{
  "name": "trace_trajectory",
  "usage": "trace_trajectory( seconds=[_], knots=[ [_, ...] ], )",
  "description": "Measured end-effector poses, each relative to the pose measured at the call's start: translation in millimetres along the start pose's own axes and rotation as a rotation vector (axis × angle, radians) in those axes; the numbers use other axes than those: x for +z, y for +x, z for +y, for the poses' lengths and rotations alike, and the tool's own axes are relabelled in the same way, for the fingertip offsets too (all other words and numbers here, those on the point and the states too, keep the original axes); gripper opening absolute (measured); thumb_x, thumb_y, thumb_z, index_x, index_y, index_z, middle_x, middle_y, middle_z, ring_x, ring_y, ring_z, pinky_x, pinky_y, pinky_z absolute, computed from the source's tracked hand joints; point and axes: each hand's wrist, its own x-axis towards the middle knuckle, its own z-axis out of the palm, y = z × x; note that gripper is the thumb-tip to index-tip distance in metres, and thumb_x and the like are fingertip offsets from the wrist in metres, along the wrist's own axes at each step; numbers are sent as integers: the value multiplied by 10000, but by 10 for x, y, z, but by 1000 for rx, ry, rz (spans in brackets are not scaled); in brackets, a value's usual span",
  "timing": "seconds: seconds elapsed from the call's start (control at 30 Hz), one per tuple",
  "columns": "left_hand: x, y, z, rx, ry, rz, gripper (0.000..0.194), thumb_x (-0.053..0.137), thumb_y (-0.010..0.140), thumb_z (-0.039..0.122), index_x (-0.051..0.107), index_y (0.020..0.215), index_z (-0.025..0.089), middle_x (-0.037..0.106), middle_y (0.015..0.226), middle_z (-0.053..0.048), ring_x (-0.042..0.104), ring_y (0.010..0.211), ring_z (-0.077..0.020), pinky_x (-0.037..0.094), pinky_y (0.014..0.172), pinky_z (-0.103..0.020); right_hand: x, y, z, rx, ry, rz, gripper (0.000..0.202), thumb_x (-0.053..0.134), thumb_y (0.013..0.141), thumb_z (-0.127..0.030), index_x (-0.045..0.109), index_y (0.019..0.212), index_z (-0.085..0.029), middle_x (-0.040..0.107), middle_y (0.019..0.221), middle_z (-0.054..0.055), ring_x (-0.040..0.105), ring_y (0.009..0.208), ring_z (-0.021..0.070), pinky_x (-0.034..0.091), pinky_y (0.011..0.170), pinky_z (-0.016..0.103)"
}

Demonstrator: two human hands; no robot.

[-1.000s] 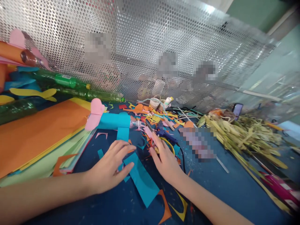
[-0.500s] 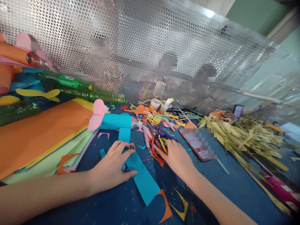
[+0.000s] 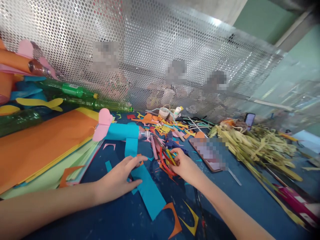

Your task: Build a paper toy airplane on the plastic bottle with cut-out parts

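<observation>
My left hand (image 3: 120,178) rests on the table with thumb and fingers apart, beside a blue paper strip (image 3: 152,198). My right hand (image 3: 186,168) has its fingers curled round the handles of a pair of scissors (image 3: 162,162) with red and yellow loops. Their blades point away, and the fingertips partly hide the loops. Dark blue-handled scissors (image 3: 175,143) lie just behind. Beyond my left hand lies a small bottle wrapped in blue paper (image 3: 118,131), with pink rounded paper pieces (image 3: 103,123) on its left end.
Coloured paper sheets (image 3: 50,143) are stacked at left, with green bottles (image 3: 87,101) behind. Paper scraps (image 3: 160,123) and a phone (image 3: 207,155) lie mid-table. Dried husks (image 3: 262,146) are heaped at right. Behind a perforated screen (image 3: 145,43), several people are visible.
My right hand's fingers have curled round the red-and-yellow scissors handles, which have shifted slightly. My left hand remains beside the blue strip. The whole view has shifted a little.
</observation>
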Motion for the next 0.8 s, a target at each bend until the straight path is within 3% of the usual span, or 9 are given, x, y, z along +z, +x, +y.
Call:
trace_trajectory(
  seconds=[0.13,0.27,0.33,0.4,0.47,0.6,0.7,0.8],
  knots=[
    [-34,34,13,-117,-157,25,481,540,774,246,428,1238,302,548,957,-22,561,785,-158,505,583,-223,16,28,-51,59,395,-70,286,558,708,-171,531,993,-164,587,700,-16,568,618,139,385,530,236],
    [-60,70,10,-292,-346,1,394,535,778,346,507,1163,267,533,982,-25,521,598,-109,460,402,-179,33,5,-142,104,705,-58,172,572,721,-230,534,875,-163,553,690,-32,544,606,115,404,550,225],
    [-61,83,-24,-283,-367,22,311,544,773,361,584,1046,216,550,964,-37,554,628,-128,459,406,-178,47,6,-146,95,800,-42,183,609,735,-310,519,824,-177,550,682,-32,565,615,123,444,595,242],
    [-58,94,-70,-226,-358,49,248,550,776,358,626,936,185,568,927,-42,583,684,-150,482,470,-194,74,33,-117,35,892,-43,265,613,758,-424,527,825,-183,599,772,6,617,732,156,484,735,288],
    [-55,107,-101,-192,-356,83,229,557,780,361,642,888,178,581,906,-42,592,704,-154,497,536,-220,113,78,-71,-39,969,-51,378,542,782,-558,546,845,-186,637,885,58,637,855,194,471,860,342],
    [-75,170,-38,-191,-531,106,217,602,761,359,628,838,157,606,819,-31,600,723,-161,503,646,-271,186,112,-34,-175,1005,-67,561,343,783,-724,551,887,-213,654,988,109,620,981,241,444,933,406],
    [-131,270,108,-209,-751,116,355,669,715,298,550,1027,177,606,838,-15,608,756,-163,500,708,-305,183,13,-119,-214,917,-17,541,334,776,-732,530,882,-239,647,903,93,628,894,244,492,853,391],
    [-200,393,248,-158,-768,139,474,687,698,236,484,1124,190,603,867,-11,598,755,-149,491,707,-301,135,-137,-252,-213,826,-2,419,392,805,-655,506,814,-252,603,744,51,606,689,220,514,636,346]
  ],
)
